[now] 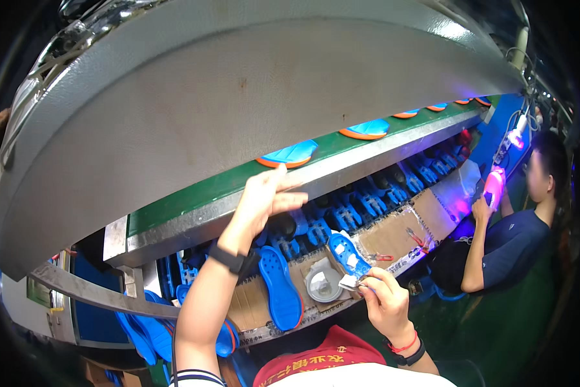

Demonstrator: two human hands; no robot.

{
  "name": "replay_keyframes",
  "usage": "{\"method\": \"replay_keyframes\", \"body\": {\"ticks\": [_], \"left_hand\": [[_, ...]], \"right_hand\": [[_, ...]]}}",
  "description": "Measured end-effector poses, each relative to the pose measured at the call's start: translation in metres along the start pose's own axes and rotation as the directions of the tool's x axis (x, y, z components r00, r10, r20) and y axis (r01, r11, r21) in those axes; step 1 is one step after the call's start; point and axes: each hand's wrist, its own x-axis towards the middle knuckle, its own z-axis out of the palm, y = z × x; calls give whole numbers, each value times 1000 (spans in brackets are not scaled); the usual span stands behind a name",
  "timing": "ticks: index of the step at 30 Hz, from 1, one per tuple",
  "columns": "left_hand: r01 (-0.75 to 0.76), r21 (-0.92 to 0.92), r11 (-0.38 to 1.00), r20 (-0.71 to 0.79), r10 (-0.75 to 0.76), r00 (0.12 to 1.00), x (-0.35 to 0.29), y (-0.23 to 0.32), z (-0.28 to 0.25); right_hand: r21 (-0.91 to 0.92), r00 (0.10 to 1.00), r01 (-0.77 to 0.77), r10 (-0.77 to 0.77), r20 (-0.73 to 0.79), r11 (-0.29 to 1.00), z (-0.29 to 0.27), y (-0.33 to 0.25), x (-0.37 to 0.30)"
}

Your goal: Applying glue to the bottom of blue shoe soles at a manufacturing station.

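Observation:
My left hand point(270, 197) reaches up to the green conveyor belt with its fingers spread, holding nothing. Its fingertips are at the orange edge of a blue shoe sole point(291, 153); I cannot tell whether they touch. In a pinch, my right hand point(388, 303) grips a small white pad point(349, 282) beside a white bowl point(322, 284). Just beyond the pad, a blue sole-shaped piece point(346, 251) with white patches lies over the cardboard. A larger blue sole point(280, 290) with holes at one end rests on the bench between my forearms.
A grey metal hood point(238, 84) overhangs the belt point(193, 197). Under its metal rail stands a row of blue shoe holders point(370, 203). Red-handled pliers point(419, 240) lie on the cardboard point(393, 232). At right, a co-worker point(509, 245) holds a pink-lit object point(494, 187).

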Motion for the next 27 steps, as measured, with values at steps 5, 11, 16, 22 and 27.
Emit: {"method": "replay_keyframes", "body": {"ticks": [5,11,16,22,27], "left_hand": [[-149,424,893,-60,192,980,-89,-106,-62],[248,604,758,-425,43,904,-177,-316,-185],[366,579,728,-495,-43,868,-174,-356,-188],[371,652,661,-489,-8,872,-166,-339,-183],[475,422,772,-600,-155,785,-166,-305,-168]], "right_hand": [[-17,998,-17,18,68,1000,8,4,-8],[11,985,-15,13,174,1000,31,9,-18],[13,968,-3,0,251,1000,50,11,-26],[-5,957,-14,15,290,1000,54,7,-32],[-7,952,-12,14,305,1000,58,9,-36]]}}
